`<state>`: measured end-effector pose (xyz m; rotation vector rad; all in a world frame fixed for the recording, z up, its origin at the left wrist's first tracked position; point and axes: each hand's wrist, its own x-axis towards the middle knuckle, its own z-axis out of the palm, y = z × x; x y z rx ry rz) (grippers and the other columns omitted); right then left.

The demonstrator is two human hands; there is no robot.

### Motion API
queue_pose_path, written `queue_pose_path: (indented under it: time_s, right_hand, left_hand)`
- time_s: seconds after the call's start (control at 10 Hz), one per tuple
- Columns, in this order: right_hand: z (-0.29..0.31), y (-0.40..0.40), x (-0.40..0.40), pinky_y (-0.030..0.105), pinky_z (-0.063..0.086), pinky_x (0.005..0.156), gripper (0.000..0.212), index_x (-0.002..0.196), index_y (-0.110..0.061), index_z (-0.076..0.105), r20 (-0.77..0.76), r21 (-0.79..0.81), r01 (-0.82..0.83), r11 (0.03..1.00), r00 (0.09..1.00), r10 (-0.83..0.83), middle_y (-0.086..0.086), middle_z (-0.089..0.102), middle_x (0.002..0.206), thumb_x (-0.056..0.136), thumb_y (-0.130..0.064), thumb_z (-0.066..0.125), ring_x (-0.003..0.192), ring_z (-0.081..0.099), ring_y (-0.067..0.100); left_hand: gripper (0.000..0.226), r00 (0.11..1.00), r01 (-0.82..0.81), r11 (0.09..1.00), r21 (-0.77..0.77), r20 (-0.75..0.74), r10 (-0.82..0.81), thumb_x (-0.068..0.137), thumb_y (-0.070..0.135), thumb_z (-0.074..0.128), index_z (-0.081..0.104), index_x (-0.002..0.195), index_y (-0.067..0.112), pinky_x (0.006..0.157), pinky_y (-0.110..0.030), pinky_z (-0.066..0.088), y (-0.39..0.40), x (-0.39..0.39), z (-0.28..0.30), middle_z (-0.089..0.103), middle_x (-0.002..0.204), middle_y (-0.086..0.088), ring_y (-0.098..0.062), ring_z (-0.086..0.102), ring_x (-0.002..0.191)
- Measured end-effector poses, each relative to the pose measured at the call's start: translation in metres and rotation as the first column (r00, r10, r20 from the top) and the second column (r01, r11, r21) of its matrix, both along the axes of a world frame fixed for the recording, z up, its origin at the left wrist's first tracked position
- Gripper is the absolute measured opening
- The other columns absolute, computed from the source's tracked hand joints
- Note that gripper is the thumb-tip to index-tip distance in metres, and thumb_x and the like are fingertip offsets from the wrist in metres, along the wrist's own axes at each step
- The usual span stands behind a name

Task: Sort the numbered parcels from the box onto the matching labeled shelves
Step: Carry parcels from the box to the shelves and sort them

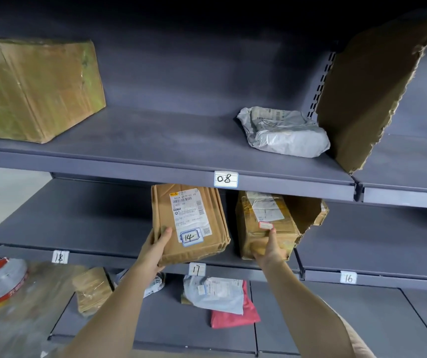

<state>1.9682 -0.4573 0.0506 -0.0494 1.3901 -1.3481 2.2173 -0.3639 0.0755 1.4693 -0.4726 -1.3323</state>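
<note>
My left hand (157,248) grips the near left corner of a flat brown cardboard parcel (189,223) marked 14, thumb on top. The parcel lies over the middle shelf (78,228), above the edge label 17 (197,269). My right hand (269,250) holds the near end of a taped brown box (261,223) with a small red-edged sticker, thumb on top. That box sits on the same shelf to the right, beside a torn cardboard divider (308,215).
The upper shelf, labelled 08 (226,179), carries a large taped carton (34,89), a grey poly bag (284,133) and a tall cardboard divider (370,94). Labels 18 (59,257) and 16 (348,277) mark neighbouring sections. The bottom shelf holds a small brown parcel (92,290), grey bag (215,293) and red bag (235,316).
</note>
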Motion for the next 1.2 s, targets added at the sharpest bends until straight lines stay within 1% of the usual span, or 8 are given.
queue_pose_path:
  time_s: [0.1, 0.2, 0.3, 0.5, 0.8, 0.9, 1.1, 1.2]
  right_hand:
    - [-0.003, -0.007, 0.002, 0.035, 0.053, 0.072, 0.066, 0.145, -0.01, 0.03, -0.076, -0.135, -0.18, 0.974, 0.982, 0.171, 0.013, 0.041, 0.143, 0.092, -0.043, 0.053, 0.106, 0.053, 0.024]
    - [-0.004, -0.019, -0.001, 0.03, 0.051, 0.071, 0.058, 0.143, -0.009, 0.034, -0.108, -0.141, -0.194, 0.971, 0.978, 0.18, 0.012, 0.042, 0.142, 0.096, -0.04, 0.049, 0.105, 0.052, 0.023]
    - [0.01, -0.03, 0.002, 0.026, 0.046, 0.078, 0.049, 0.144, -0.018, 0.035, -0.079, -0.021, -0.166, 0.986, 0.983, 0.164, 0.007, 0.037, 0.145, 0.098, -0.029, 0.049, 0.121, 0.046, 0.025]
    - [0.026, -0.047, 0.006, 0.032, 0.048, 0.099, 0.049, 0.142, -0.02, 0.039, 0.138, -0.023, -0.053, 0.998, 0.989, 0.056, 0.006, 0.027, 0.152, 0.096, -0.032, 0.052, 0.137, 0.033, 0.025]
    - [0.034, -0.063, 0.011, 0.035, 0.031, 0.11, 0.046, 0.141, -0.015, 0.038, 0.238, -0.042, -0.152, 0.987, 0.958, 0.158, 0.008, 0.049, 0.135, 0.099, -0.034, 0.04, 0.131, 0.044, 0.021]
    - [0.031, -0.057, 0.006, 0.035, 0.021, 0.115, 0.047, 0.146, -0.019, 0.031, 0.213, -0.078, -0.223, 0.972, 0.948, 0.235, 0.009, 0.035, 0.15, 0.101, -0.033, 0.036, 0.138, 0.035, 0.019]
    - [0.032, -0.026, -0.01, 0.035, 0.018, 0.117, 0.054, 0.15, -0.016, 0.022, -0.142, -0.049, -0.454, 0.89, 0.885, 0.444, 0.004, 0.02, 0.157, 0.101, -0.038, 0.034, 0.145, 0.019, 0.02]
    - [0.037, 0.002, -0.018, 0.036, 0.021, 0.114, 0.06, 0.151, -0.012, 0.016, -0.599, 0.12, -0.612, 0.782, 0.583, 0.549, 0.007, 0.024, 0.156, 0.101, -0.037, 0.037, 0.142, 0.025, 0.028]
  left_hand:
    - [0.032, 1.0, 0.003, 1.0, -0.013, -0.01, -0.003, 0.091, 0.039, 0.058, 0.047, 0.122, 0.034, 0.091, -0.041, 0.047, -0.008, 0.005, 0.0, 0.064, 0.109, 0.003, -0.021, 0.059, 0.101]
    - [0.033, 1.0, 0.009, 1.0, -0.018, 0.003, -0.009, 0.091, 0.042, 0.058, 0.047, 0.121, 0.035, 0.097, -0.045, 0.044, -0.016, 0.009, -0.002, 0.062, 0.114, 0.003, -0.022, 0.058, 0.105]
    - [0.036, 1.0, -0.007, 1.0, -0.011, -0.001, 0.007, 0.091, 0.042, 0.058, 0.047, 0.125, 0.034, 0.092, -0.042, 0.046, -0.022, 0.011, -0.002, 0.062, 0.113, 0.004, -0.021, 0.058, 0.103]
    - [0.033, 1.0, -0.023, 1.0, -0.004, -0.002, 0.023, 0.091, 0.041, 0.058, 0.049, 0.122, 0.034, 0.09, -0.041, 0.049, -0.032, 0.011, 0.001, 0.064, 0.111, 0.005, -0.018, 0.061, 0.098]
    - [0.031, 0.999, -0.037, 0.999, -0.01, -0.029, 0.037, 0.093, 0.037, 0.056, 0.05, 0.122, 0.031, 0.089, -0.039, 0.048, -0.039, 0.005, 0.006, 0.064, 0.108, 0.005, -0.014, 0.061, 0.09]
    - [0.03, 0.999, -0.035, 0.999, -0.011, -0.028, 0.034, 0.092, 0.037, 0.057, 0.05, 0.121, 0.032, 0.088, -0.038, 0.049, -0.034, 0.002, 0.007, 0.064, 0.109, 0.005, -0.015, 0.061, 0.091]
    - [0.033, 1.0, -0.001, 1.0, 0.005, 0.0, 0.001, 0.092, 0.039, 0.057, 0.048, 0.123, 0.033, 0.089, -0.04, 0.048, -0.018, -0.003, 0.012, 0.063, 0.113, 0.004, -0.02, 0.059, 0.101]
    - [0.032, 1.0, 0.03, 1.0, 0.01, -0.004, -0.03, 0.092, 0.039, 0.057, 0.047, 0.122, 0.033, 0.091, -0.041, 0.047, -0.006, -0.01, 0.018, 0.062, 0.111, 0.003, -0.021, 0.058, 0.102]
